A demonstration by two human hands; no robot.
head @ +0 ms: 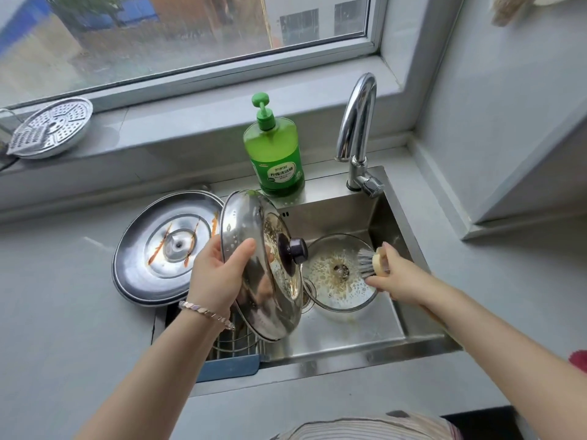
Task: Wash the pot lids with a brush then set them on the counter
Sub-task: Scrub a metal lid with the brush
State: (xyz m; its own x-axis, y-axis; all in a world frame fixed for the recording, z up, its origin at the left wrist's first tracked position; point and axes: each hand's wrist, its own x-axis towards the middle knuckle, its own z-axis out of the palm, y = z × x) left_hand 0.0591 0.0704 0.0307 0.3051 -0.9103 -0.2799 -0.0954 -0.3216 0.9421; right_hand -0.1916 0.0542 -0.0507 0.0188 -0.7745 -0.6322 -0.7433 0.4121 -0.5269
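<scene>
**A Pot Lid Is Held Over the Sink and a Brush Is Held Beside It**

Far to the left, a round metal plate with holes point(50, 128) is seen on the window sill. Lower down, a big steel lid point(165, 246) is laid flat on the grey bench point(63, 296), just left of the sink. Brown streaks are seen on it.

Next, the left grip point(216, 274) is clenched on the edge of a shiny lid with a dark knob point(254, 300). The thumb is pressed on the front and the fingers are hidden behind. A bracelet point(206, 314) is worn on that wrist. This lid is held up on its edge, tilted, over the left side of the sink point(349, 338), and its knob is turned to the right. Under it, a wire rack in a blue tray point(227, 366) is partly seen.

Behind, a green soap bottle point(274, 154) is stood on the sink's back edge, with the tap point(357, 131) to its right.

In the sink, a glass lid point(341, 281) is laid flat, and foam is seen on it.

To the right, a brush point(371, 260) is grasped by the right grip point(397, 281). Its bristles are pointed left, over the glass lid. Whether they touch it cannot be told.
</scene>
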